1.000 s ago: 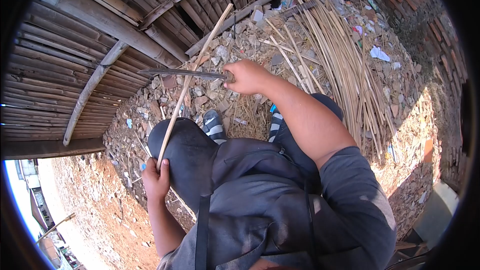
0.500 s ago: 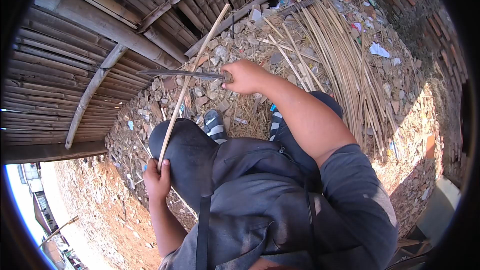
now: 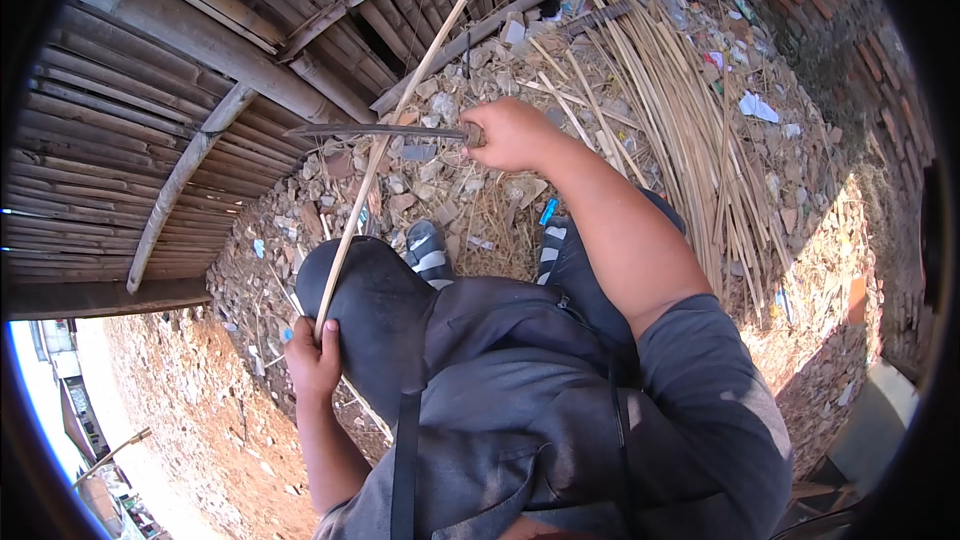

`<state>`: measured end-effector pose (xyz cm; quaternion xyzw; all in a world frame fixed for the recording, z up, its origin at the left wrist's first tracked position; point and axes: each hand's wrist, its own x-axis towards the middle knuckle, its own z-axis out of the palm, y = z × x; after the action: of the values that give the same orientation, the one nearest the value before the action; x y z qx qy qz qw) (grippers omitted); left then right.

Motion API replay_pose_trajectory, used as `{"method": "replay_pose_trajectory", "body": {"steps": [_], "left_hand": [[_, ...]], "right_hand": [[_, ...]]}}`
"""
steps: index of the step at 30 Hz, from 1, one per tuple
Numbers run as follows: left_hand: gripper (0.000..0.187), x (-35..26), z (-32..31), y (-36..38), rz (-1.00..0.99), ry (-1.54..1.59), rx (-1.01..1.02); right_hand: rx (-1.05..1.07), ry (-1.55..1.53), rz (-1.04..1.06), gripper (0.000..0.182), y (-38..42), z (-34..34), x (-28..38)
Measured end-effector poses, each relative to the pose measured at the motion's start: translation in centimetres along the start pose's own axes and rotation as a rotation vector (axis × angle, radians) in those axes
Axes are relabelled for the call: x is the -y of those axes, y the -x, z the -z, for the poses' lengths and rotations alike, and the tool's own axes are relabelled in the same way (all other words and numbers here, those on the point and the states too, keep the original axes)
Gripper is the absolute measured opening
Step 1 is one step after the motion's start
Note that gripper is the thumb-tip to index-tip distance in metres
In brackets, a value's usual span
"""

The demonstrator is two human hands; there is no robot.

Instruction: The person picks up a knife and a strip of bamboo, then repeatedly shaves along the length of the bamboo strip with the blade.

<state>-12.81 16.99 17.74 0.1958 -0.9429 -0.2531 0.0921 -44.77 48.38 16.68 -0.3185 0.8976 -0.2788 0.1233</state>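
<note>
A long pale bamboo strip [image 3: 359,204] slants up from my left hand [image 3: 314,355], which is closed round its lower end beside my dark-clothed knee. My right hand [image 3: 507,134] grips the handle of a long dark knife [image 3: 385,130]. The blade points left and crosses the strip at its upper part, apparently touching it. Both hands are well apart, the right one higher and over the rubble.
A large bundle of bamboo strips [image 3: 675,110] lies on the stony ground at the right. The slatted bamboo wall [image 3: 110,150] stands at the left, a brick wall [image 3: 880,90] at the right. My sandalled feet [image 3: 428,252] rest on rubble.
My right hand and the knife have moved slightly up and to the right along the strip. My left hand has stayed nearly in place, holding the strip.
</note>
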Motion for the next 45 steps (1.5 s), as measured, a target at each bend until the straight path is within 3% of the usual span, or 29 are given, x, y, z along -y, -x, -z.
{"method": "replay_pose_trajectory", "body": {"steps": [4,9,13,16,21,24,27,30,35,38,43,45], "left_hand": [[0.038,-0.7,0.2,-0.2,-0.013,-0.021,0.002],[0.037,-0.3,0.3,-0.3,-0.007,0.019,0.018],[0.036,-0.4,0.4,0.0,0.012,0.004,0.024],[0.035,-1.2,0.7,-0.3,0.004,-0.052,0.043],[0.035,-1.3,0.8,-0.4,0.012,-0.037,0.070],[0.035,-0.5,0.7,-0.4,0.002,-0.031,0.068],[0.036,-0.4,0.6,-0.1,0.014,-0.017,0.056],[0.036,-0.4,0.6,-0.2,-0.002,-0.023,0.054],[0.036,-0.7,0.6,-0.4,0.009,-0.001,0.069],[0.036,-0.2,0.7,-0.4,-0.003,-0.001,0.066],[0.036,-0.3,0.5,0.0,0.020,0.022,0.045],[0.037,-0.5,0.6,-0.2,0.013,-0.001,0.055]], "right_hand": [[-0.062,0.009,0.016,0.033,0.2,-0.7,0.3],[0.010,0.123,0.127,0.030,0.9,-0.7,3.4],[-0.053,0.024,-0.052,0.041,-0.9,-1.5,-0.6],[-0.012,0.069,-0.139,0.047,-0.1,0.4,0.2],[-0.018,0.092,0.046,0.032,0.9,-0.8,2.4],[0.081,0.117,0.051,0.036,0.7,0.1,3.0],[-0.163,-0.022,-0.075,0.042,-0.9,-1.5,-1.0],[-0.180,0.014,-0.182,0.047,-1.3,-0.2,-2.3],[-0.062,0.049,-0.007,0.030,0.5,-1.1,1.1],[0.040,0.103,0.112,0.030,0.9,-0.4,2.8],[-0.081,-0.034,-0.143,0.049,-0.7,-0.6,-0.8],[-0.113,-0.021,-0.149,0.046,-0.6,-0.3,-1.4]]}}
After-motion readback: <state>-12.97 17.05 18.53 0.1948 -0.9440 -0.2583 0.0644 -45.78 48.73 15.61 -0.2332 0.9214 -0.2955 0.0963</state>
